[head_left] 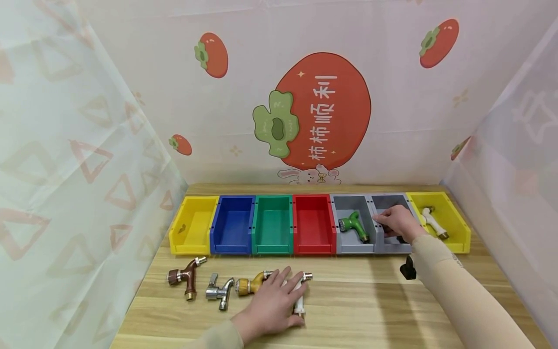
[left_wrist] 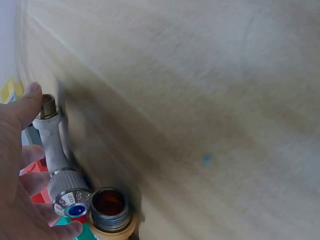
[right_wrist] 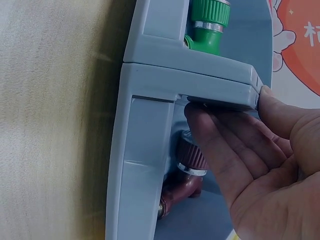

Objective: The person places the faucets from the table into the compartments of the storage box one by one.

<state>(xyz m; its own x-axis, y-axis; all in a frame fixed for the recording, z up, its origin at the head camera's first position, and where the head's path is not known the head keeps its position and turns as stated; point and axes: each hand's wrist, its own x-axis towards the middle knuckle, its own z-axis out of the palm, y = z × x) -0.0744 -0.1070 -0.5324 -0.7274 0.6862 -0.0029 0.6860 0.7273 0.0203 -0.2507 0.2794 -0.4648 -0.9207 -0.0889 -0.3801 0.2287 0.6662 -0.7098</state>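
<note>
My left hand lies with spread fingers over a white tap on the table. In the left wrist view, the thumb touches the tap's threaded end and the other fingers lie along its side. A yellow tap is next to that hand, partly covered by it. My right hand reaches into the right grey bin. Its thumb touches the rim of the dividing wall and its fingers lie against the inner side. A dark red tap lies below those fingers, apart from them.
A brown tap and a chrome tap lie at the table's left. Yellow, blue, green and red bins line the back. A green tap and another white tap lie in bins beside my right hand.
</note>
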